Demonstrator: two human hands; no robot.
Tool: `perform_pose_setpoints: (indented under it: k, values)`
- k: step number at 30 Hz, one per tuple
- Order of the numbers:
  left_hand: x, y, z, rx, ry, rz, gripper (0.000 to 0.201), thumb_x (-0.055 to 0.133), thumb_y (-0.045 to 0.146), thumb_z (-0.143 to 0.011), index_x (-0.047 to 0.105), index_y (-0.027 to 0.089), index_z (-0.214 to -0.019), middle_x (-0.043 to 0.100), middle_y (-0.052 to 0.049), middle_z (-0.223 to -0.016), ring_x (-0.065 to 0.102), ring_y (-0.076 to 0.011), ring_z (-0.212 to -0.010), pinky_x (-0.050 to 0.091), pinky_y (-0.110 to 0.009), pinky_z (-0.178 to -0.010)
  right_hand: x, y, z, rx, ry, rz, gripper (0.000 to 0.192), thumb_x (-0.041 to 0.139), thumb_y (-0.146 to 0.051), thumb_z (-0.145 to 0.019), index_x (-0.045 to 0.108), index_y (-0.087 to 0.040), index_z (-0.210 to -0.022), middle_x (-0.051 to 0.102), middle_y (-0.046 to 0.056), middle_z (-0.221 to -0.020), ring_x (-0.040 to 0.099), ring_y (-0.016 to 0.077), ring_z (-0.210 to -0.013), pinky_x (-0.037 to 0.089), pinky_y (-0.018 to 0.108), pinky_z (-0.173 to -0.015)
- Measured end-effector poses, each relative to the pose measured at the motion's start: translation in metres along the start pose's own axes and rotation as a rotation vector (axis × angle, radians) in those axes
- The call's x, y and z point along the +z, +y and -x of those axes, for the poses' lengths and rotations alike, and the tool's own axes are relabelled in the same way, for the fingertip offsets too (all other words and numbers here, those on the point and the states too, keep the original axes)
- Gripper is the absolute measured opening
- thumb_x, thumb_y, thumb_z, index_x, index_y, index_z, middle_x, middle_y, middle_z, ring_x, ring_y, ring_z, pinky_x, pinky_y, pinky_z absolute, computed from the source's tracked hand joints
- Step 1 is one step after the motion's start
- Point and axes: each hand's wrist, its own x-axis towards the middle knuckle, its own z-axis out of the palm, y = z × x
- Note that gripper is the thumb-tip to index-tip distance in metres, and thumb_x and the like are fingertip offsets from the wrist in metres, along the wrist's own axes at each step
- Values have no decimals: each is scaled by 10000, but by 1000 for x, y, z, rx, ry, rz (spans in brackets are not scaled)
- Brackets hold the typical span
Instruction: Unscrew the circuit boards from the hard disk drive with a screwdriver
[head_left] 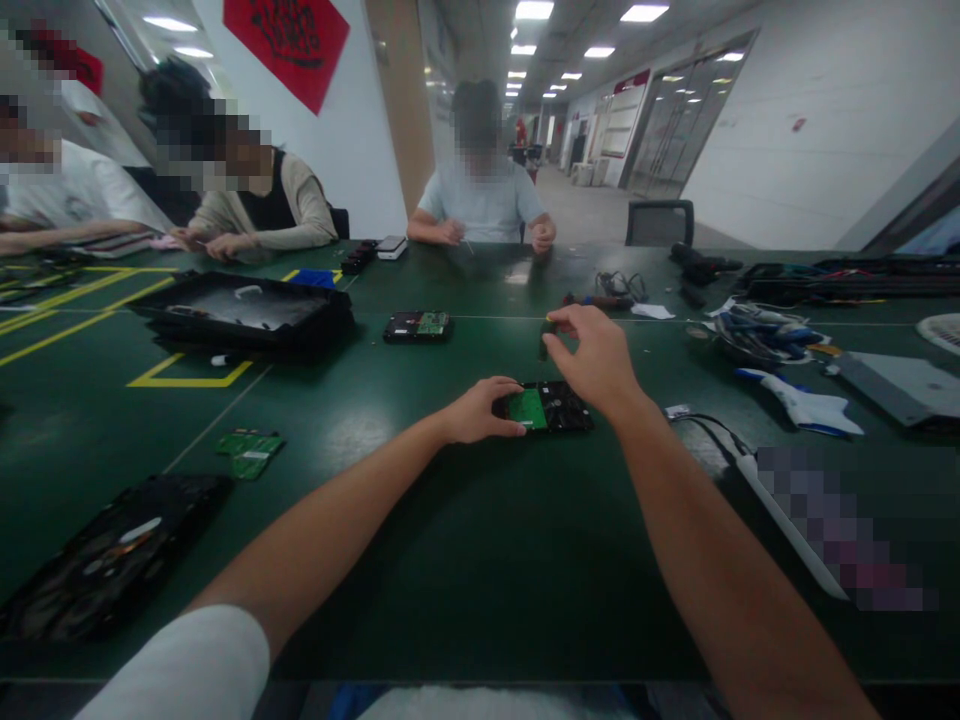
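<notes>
A black hard drive [561, 408] with a green circuit board [526, 409] on top lies on the dark green table [465, 540] in front of me. My left hand [480, 410] rests on its left edge, fingers touching the green board. Just above the drive, my right hand [592, 358] pinches a small dark tool [544, 340] that points down toward the table beside the drive.
A second hard drive [417, 326] lies farther back. A black tray [244, 315] sits at left, a loose green board [250, 450] and a black case [105, 560] nearer me. Cables and tools [757, 335] crowd the right. Three people sit across the table.
</notes>
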Motion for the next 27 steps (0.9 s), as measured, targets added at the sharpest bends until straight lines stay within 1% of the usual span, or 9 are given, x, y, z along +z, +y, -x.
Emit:
perform_pose_setpoints:
  k: [2, 7, 13, 15, 20, 27]
  values:
    - [0, 0, 0, -1, 2, 0, 902, 771, 663, -748, 526, 230, -1500, 435, -119, -1591, 420, -370, -1453, 355, -520, -1206, 0, 1, 0, 3, 10, 1, 173, 623, -213, -864, 631, -234, -1035, 689, 103, -1064, 647, 279, -980, 507, 446, -908]
    - [1, -1, 0, 4, 3, 7, 889, 778, 652, -743, 534, 242, -1492, 440, -114, -1589, 419, -368, -1456, 352, -523, -1208, 1, 3, 0, 56, 32, -22, 142, 626, -233, -866, 603, -240, -1006, 699, 95, -1057, 653, 276, -949, 515, 435, -867]
    - [1, -3, -1, 10, -1, 6, 902, 770, 668, -744, 529, 229, -1495, 435, -122, -1590, 426, -360, -1450, 375, -515, -1194, 0, 1, 1, -17, 18, 24, 170, 610, -217, -880, 627, -227, -1048, 687, 102, -1066, 649, 269, -966, 499, 435, -910]
    - [2, -4, -2, 9, -1, 2, 893, 770, 664, -746, 532, 236, -1492, 435, -117, -1591, 426, -358, -1451, 374, -514, -1195, 0, 1, 1, -10, 21, 31, 178, 609, -203, -870, 623, -226, -1046, 682, 105, -1068, 644, 268, -967, 501, 431, -904]
    - [1, -3, -2, 9, -3, 1, 884, 774, 654, -744, 536, 245, -1491, 448, -115, -1585, 428, -365, -1449, 366, -529, -1197, 1, 2, 0, 61, 36, -11, 149, 627, -233, -858, 597, -234, -1004, 693, 92, -1015, 653, 268, -934, 516, 431, -870]
    - [0, -1, -1, -1, -2, 20, 867, 778, 649, -744, 546, 264, -1486, 440, -106, -1591, 441, -375, -1437, 386, -544, -1181, -1, -1, 0, 14, 13, 16, 168, 622, -216, -860, 622, -233, -1027, 690, 107, -1056, 647, 275, -954, 511, 451, -903]
